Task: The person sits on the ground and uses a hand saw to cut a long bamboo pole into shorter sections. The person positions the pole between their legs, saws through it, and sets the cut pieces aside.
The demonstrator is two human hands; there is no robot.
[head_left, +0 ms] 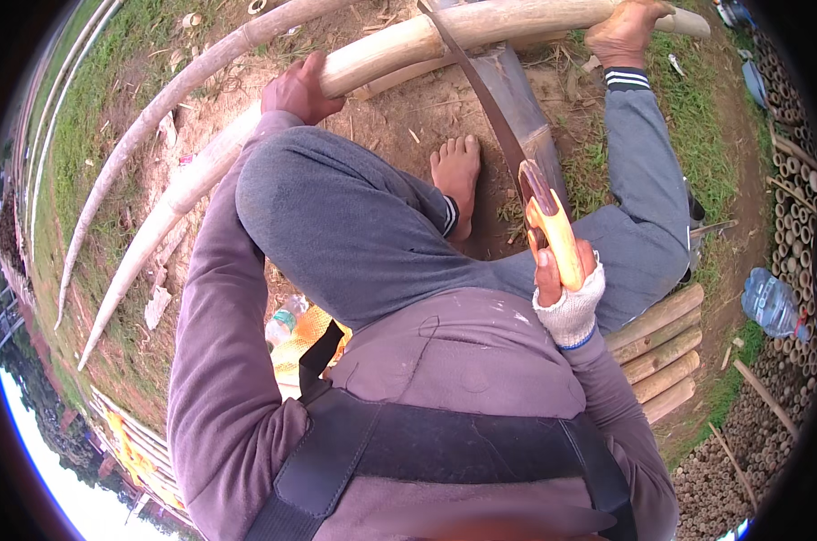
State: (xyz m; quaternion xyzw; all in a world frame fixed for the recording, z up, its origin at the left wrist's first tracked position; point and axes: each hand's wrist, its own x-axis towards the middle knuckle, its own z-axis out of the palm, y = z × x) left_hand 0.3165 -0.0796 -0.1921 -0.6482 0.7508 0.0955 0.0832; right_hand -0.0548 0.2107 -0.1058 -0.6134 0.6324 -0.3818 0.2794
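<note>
Bamboo (pixel 386 59), smooth, round, under curled left hand (pixel 300 92); saw handle (pixel 562 242) in knit-gloved, clenched right hand (pixel 573 305)

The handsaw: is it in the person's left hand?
No, the gloved right hand grips the handsaw, while the left hand holds the bamboo pole.

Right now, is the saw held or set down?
Held: the saw has its handle in the gloved right grip, and its blade crosses the bamboo pole. Whether it has cut in, I cannot tell.
</note>
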